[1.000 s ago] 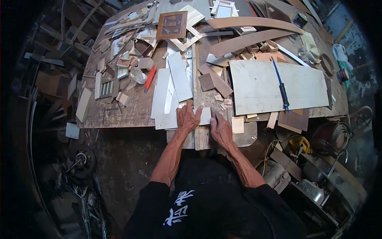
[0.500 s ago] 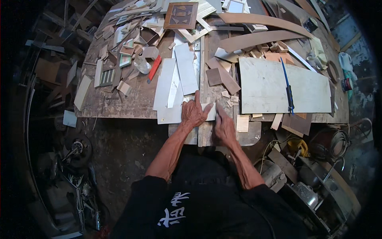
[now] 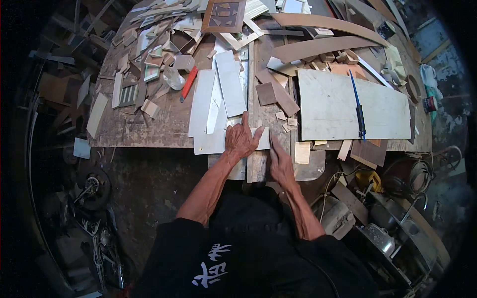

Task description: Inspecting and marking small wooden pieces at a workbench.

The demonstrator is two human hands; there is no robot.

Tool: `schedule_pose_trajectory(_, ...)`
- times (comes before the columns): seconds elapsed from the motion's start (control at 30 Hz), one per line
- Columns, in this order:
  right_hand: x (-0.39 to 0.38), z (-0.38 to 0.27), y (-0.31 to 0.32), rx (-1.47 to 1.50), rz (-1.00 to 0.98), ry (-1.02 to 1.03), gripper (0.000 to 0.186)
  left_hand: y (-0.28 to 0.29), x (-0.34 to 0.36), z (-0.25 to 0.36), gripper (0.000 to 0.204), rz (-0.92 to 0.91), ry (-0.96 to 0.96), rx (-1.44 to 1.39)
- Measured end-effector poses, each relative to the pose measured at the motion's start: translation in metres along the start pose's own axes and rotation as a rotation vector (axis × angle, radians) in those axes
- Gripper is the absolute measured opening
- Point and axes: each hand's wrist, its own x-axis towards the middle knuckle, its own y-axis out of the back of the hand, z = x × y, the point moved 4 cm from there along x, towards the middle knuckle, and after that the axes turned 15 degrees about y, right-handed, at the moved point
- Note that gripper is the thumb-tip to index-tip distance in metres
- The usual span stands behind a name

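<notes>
A pale, flat strip of board (image 3: 210,143) lies crosswise at the near edge of the workbench, with a small hole close to its left end. On top of it rests my left hand (image 3: 241,141), index finger stretched away from me and thumb spread to the right, pressing the strip down. My right hand (image 3: 281,163) is at the strip's right end, its fingers extended forward and the fingertips against or just beside that end. Beyond my left hand lie two more pale boards, a left one (image 3: 202,102) and a slanted one (image 3: 230,82).
A red-handled cutter (image 3: 189,84) lies among wood offcuts on the left. On the right, a blue-and-black tool (image 3: 359,111) rests on a large pale panel (image 3: 323,107). Curved brown boards (image 3: 323,48) lie farther back. Small wood blocks (image 3: 286,122) sit near my right hand.
My right fingertips have slid slightly toward me at the strip's right end. My left hand keeps its place on the strip. The whole view has shifted a little.
</notes>
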Motion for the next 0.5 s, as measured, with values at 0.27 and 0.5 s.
schedule_pose_trajectory(0.27, 0.002, 0.006, -0.003, 0.043, -0.013, 0.001, 0.048, -0.006, -0.002, -0.002, 0.084, 0.038, -0.020, -0.012)
schedule_pose_trajectory(0.5, 0.004, -0.004, -0.006, 0.038, 0.013, 0.046, 0.047, -0.007, 0.001, -0.006, 0.077, 0.068, -0.049, -0.029)
